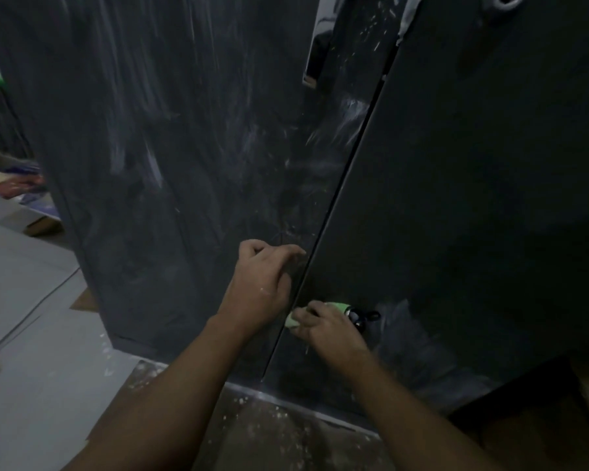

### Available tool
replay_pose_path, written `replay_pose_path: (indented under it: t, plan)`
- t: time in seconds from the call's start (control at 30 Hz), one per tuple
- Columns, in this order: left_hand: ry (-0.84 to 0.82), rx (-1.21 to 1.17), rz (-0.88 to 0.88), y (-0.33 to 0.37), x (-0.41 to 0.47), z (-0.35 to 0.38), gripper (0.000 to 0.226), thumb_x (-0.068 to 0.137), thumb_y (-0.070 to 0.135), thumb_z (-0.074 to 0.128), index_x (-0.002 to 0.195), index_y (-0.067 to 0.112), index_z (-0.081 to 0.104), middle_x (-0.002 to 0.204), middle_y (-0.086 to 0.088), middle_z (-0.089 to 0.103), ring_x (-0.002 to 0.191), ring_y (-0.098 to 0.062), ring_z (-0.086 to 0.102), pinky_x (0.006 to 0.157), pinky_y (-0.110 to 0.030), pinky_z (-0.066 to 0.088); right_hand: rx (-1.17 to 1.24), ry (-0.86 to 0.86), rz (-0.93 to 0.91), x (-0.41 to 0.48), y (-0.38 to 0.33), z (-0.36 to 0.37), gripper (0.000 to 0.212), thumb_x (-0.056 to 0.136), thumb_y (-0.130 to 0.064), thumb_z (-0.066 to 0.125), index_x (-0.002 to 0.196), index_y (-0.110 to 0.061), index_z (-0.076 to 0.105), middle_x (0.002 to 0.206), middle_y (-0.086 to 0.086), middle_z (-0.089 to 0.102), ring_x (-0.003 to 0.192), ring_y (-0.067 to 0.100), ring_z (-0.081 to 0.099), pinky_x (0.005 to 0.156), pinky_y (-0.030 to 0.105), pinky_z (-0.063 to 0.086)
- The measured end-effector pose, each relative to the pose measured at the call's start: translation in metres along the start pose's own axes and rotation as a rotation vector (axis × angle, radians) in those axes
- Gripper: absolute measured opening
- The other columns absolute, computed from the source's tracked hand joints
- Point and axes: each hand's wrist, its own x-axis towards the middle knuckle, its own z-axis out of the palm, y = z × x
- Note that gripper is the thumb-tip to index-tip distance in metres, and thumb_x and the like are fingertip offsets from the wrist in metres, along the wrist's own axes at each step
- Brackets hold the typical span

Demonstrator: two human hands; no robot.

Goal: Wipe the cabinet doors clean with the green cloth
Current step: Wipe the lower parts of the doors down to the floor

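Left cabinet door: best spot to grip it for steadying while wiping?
The left door shows a flat face with nothing to hold down low, so the likely best grip is its long right edge at the gap, fingers coming from the front. The left hand sits right by that edge.

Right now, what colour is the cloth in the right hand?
Pale green. The cloth is gripped in the right hand; the head view shows it best.
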Motion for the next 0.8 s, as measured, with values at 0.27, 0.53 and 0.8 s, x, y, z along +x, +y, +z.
replay_pose_path:
  t: [0.27,0.53,0.8]
  plan:
    - [0.038,0.066,-0.138,0.024,-0.002,0.017,0.017,0.088,0.021,0.06,0.102,0.023,0.069,0.079,0.013,0.06,0.095,-0.013,0.038,0.062,-0.032,0.047,0.245,0.06,0.29,-0.034,0.009,-0.014,0.033,0.092,-0.04,0.046,0.114,-0.044,0.07,0.129,-0.011,0.061,0.103,0.016,0.044,0.083,0.026,0.049]
    - [0.011,-0.598,-0.495,0.124,-0.022,0.049,0.021,0.095,0.029,0.064,0.115,0.025,0.06,0.098,0.012,0.071,0.091,0.002,0.067,0.075,-0.018,0.056,0.505,0.683,0.642,-0.06,0.014,-0.095,0.031,0.092,-0.026,0.06,0.119,-0.022,0.073,0.134,-0.01,0.063,0.111,0.015,0.057,0.091,0.022,0.047]
    - [0.038,-0.754,-0.612,0.125,-0.027,0.104,0.067,0.087,0.069,0.052,0.141,0.031,0.041,0.134,0.002,0.053,0.121,-0.012,0.056,0.102,-0.041,0.05,1.343,0.502,0.686,-0.079,-0.006,-0.096,0.064,0.09,0.01,0.059,0.139,-0.028,0.044,0.144,0.001,0.055,0.133,0.015,0.054,0.106,0.031,0.049]
